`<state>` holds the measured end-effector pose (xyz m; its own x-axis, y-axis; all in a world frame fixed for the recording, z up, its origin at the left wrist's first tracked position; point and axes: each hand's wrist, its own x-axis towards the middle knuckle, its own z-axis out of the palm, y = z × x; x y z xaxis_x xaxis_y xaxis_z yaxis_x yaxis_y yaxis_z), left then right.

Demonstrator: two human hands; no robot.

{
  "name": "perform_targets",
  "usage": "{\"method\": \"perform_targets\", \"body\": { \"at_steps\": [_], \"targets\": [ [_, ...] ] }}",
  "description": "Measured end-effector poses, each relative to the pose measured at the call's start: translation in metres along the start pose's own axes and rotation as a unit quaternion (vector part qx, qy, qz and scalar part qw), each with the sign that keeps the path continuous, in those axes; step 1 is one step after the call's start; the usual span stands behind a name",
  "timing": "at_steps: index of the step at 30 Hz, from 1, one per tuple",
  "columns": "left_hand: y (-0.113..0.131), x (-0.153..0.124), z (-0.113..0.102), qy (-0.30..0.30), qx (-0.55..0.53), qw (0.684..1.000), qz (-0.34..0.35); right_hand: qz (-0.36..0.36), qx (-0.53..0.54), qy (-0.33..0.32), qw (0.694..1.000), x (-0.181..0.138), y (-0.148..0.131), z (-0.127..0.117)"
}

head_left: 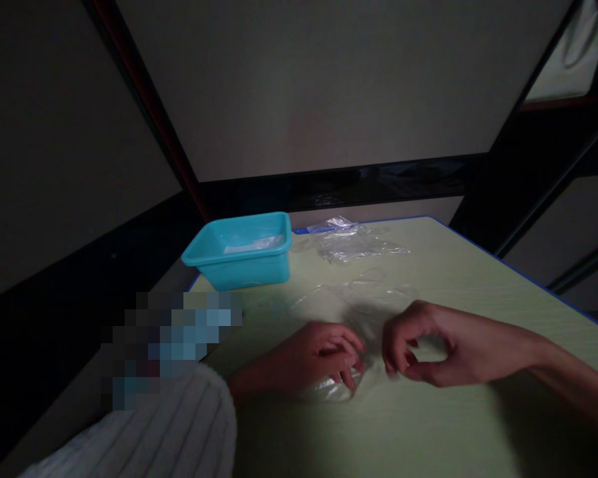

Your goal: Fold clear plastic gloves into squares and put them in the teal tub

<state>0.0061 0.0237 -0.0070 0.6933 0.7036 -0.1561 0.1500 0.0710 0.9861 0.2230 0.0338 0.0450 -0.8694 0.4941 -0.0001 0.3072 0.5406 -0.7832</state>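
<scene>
Clear plastic film (335,390) lies thin and loose on the surface (463,279), under and ahead of the hands. Left hand (323,355) has fingers half curled, low at the film's near part, probably to steady it; firm grip or light touch, cannot tell. Right hand (418,348) is narrow, thumb and fingertips nearly meeting, a pose that suits thin film; blur hides whether any is pinched. Crumpled clear plastic (346,240) sits at the far edge, beside the turquoise basin (249,271), both apparently leaving working room up front.
</scene>
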Motion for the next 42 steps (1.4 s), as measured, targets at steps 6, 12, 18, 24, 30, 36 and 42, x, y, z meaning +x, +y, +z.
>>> {"method": "perform_targets", "body": {
  "at_steps": [6, 12, 18, 24, 30, 36, 42],
  "targets": [
    [0.001, -0.001, 0.003, 0.026, 0.046, 0.998, 0.028, 0.005, 0.029, 0.017, 0.999, 0.005, 0.006, -0.002],
    [0.005, -0.003, 0.005, 0.024, 0.018, 1.0, 0.001, 0.042, 0.15, 0.035, 0.987, 0.012, 0.015, 0.006],
    [0.007, -0.001, 0.006, 0.059, -0.026, 0.998, -0.016, 0.066, 0.184, 0.106, 0.975, 0.021, 0.032, 0.013],
    [0.005, -0.004, 0.009, 0.127, 0.059, 0.99, -0.01, 0.078, 0.182, 0.146, 0.969, 0.024, 0.043, 0.017],
    [0.003, -0.004, 0.01, 0.129, 0.041, 0.99, -0.029, 0.067, 0.199, 0.182, 0.961, 0.026, 0.042, 0.018],
    [0.004, -0.003, 0.01, 0.134, 0.034, 0.99, -0.029, 0.059, 0.236, 0.164, 0.956, 0.027, 0.042, 0.023],
    [0.005, -0.002, 0.008, 0.139, 0.035, 0.989, -0.041, 0.068, 0.214, 0.173, 0.959, 0.026, 0.034, 0.028]
  ]
}}
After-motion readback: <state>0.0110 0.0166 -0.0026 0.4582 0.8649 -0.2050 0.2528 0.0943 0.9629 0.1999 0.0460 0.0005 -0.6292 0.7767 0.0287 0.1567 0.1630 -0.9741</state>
